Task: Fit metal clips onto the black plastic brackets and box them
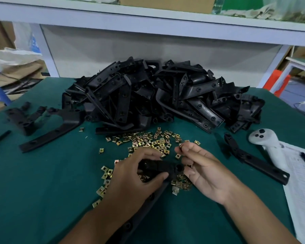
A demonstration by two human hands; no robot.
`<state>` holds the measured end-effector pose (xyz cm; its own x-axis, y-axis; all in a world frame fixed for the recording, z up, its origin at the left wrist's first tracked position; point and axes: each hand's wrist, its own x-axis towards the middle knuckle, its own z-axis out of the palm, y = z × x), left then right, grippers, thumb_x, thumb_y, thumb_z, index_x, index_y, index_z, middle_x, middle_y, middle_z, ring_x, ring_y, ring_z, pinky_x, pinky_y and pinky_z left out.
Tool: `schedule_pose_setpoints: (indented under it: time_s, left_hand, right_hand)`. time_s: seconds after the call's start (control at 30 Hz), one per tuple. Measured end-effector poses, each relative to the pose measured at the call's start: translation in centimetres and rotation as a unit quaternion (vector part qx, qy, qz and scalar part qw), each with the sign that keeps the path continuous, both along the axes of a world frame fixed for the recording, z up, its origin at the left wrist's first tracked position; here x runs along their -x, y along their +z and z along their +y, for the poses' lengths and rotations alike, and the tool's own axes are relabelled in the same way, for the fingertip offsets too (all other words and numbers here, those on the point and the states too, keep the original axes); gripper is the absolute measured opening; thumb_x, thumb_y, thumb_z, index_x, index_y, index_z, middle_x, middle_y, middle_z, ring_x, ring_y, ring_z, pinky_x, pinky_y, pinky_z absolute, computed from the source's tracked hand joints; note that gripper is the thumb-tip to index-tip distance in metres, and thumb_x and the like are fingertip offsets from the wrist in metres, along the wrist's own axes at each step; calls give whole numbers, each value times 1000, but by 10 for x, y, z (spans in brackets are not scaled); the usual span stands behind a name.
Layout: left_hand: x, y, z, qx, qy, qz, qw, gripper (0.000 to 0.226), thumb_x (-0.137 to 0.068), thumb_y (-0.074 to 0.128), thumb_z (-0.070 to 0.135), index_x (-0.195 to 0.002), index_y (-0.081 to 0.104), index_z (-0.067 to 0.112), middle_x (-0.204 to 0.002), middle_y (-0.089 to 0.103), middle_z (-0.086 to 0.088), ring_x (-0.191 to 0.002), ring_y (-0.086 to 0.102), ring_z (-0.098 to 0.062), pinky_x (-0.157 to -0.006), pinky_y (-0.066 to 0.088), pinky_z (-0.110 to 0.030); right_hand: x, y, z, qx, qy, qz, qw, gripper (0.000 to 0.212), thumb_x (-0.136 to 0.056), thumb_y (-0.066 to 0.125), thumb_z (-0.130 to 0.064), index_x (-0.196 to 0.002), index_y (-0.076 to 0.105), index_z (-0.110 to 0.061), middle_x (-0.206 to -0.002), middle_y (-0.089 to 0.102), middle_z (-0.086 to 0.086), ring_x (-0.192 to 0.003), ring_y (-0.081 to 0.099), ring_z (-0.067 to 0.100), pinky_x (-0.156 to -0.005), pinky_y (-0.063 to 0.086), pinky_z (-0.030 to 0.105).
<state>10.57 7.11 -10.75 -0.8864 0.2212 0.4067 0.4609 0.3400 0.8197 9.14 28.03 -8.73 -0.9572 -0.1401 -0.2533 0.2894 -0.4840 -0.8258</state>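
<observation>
**Small clip, stiff bracket**

The big heap of brackets (158, 95) sits at the table's (42, 191) back edge. Left hand (136, 175) grips one stiff, light bracket (158, 169) near the front edge. Right hand (201, 169) pinches a tiny, probably slippery clip (180, 147); best held by its edges.

Bracket pile (158, 95) sitting behind scattered clips (148, 141) — controller (266, 143) lying right, loose brackets (42, 124) lying left.

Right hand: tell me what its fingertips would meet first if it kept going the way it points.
The right hand points up-left, pinching a metal clip. Straight on, it would probably meet the scattered metal clips first, though depth is unclear.
</observation>
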Motion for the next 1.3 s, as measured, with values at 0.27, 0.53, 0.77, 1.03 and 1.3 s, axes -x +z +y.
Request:
schedule_pose_setpoints:
  time_s: [0.27,0.53,0.77,1.03,1.3]
  left_hand:
    - [1,1,2,-20,-15,28,999,27,-82,74,37,-107,62,39,-103,69,20,-97,69,-3,-78,52,-12]
    - [-1,2,2,-42,-5,4,999,31,-75,82,42,-99,62,37,-97,71,21,-87,70,-2,-70,50,-9]
    - [-1,3,3,-43,-7,-2,999,36,-73,79,48,-103,60,39,-100,70,23,-93,69,-1,-76,51,-12]
    - [-1,3,5,-66,-21,1,998,44,-71,83,46,-103,53,44,-100,72,22,-97,69,-1,-78,51,-10]
    - [0,1,4,-51,-13,10,999,41,-73,82,46,-103,55,41,-101,71,22,-96,69,0,-75,49,-7]
  right_hand:
    - [-3,2,-1,-75,9,30,997,17,-79,70,-22,-96,75,-21,-101,75,3,-58,39,4,-51,33,16]
    - [-11,2,-7,-184,39,106,977,15,-80,71,-34,-94,75,-28,-88,63,-10,-71,51,1,-56,38,17]
    - [-9,3,-6,-139,38,74,987,21,-74,75,-31,-94,79,-24,-83,62,-7,-69,47,6,-56,34,21]
    - [-9,2,-6,-108,60,89,988,9,-72,75,-30,-77,70,-24,-74,60,-4,-65,54,5,-61,29,30]
    - [-7,-2,-3,-196,19,129,972,23,-71,80,-40,-86,77,-23,-73,62,-1,-82,48,29,-81,36,46]
